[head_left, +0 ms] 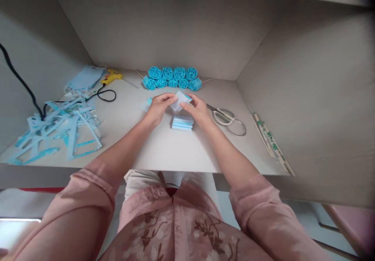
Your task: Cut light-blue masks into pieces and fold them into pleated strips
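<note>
Between my two hands is a small folded piece of white and blue mask fabric (179, 102), held above the desk. My left hand (160, 105) pinches its left edge with thumb and fingers. On the opposite side my right hand (197, 107) grips it, thumb in front and fingers behind, where a blue face shows. Just below lies a stack of folded blue and white fabric pieces (182, 123). A small light-blue bit (149, 100) is partly hidden behind my left hand. Beyond both hands sit two rows of blue fabric roses (172, 77).
Scissors (223, 116) with white handles lie right of my right hand. Thin sticks with green bits (272, 142) rest by the right wall. Cut blue strips (63, 130) are heaped at left, near a yellow glue gun (111, 76), its black cord and stacked face masks (85, 78).
</note>
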A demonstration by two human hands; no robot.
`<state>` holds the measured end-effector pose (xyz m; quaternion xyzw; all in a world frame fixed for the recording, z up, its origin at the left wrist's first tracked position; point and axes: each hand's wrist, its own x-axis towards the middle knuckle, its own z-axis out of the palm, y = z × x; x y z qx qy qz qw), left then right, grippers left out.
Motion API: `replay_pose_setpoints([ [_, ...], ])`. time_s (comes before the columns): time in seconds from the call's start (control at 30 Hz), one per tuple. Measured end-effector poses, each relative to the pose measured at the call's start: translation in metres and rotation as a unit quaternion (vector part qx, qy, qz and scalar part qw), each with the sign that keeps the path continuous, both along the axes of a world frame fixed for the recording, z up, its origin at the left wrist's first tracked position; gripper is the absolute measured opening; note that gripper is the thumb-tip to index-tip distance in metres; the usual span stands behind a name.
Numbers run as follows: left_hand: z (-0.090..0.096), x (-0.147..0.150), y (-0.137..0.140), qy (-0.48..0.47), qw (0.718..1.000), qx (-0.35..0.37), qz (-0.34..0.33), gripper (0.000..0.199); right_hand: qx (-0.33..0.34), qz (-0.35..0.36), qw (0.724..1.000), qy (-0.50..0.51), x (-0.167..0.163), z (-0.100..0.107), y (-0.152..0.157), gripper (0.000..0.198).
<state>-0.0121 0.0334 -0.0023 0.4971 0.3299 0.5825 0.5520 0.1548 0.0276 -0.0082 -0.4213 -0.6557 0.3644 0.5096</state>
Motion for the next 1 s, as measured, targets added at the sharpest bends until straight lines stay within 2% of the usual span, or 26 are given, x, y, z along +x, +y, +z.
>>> replay_pose_setpoints([
  [0.13,0.0008,-0.0007,0.0007,-0.005,1.0,-0.016,0.019,0.027,0.014,-0.036,0.999,0.002,0.0029,0.0003,0.001,0.028],
  [0.27,0.0028,-0.0034,0.0012,0.011,0.999,-0.017,0.043,0.025,0.032,-0.067,0.997,0.033,0.0058,0.0018,0.0034,0.023],
  [0.43,0.0016,-0.0061,0.0048,0.059,0.995,0.005,0.078,0.016,0.059,-0.106,0.993,-0.002,0.0066,0.0056,0.0015,0.02],
  [0.57,0.0018,-0.0053,0.0054,0.055,0.995,-0.002,0.078,0.017,0.067,-0.098,0.993,-0.014,0.0057,0.0066,-0.0007,0.024],
  [0.77,0.0012,-0.0026,0.0042,0.012,0.998,-0.016,0.054,0.02,0.034,-0.015,0.999,-0.014,0.0044,0.0008,0.0019,0.06],
  [0.9,0.0004,-0.0032,0.0044,0.03,0.997,-0.032,0.06,0.022,0.034,-0.042,0.998,-0.041,0.0043,-0.0017,0.0029,0.051],
  [1.0,0.0016,-0.0033,0.0033,0.007,0.998,-0.046,0.052,0.021,0.055,-0.068,0.993,-0.076,0.0061,0.0003,0.0023,0.047],
])
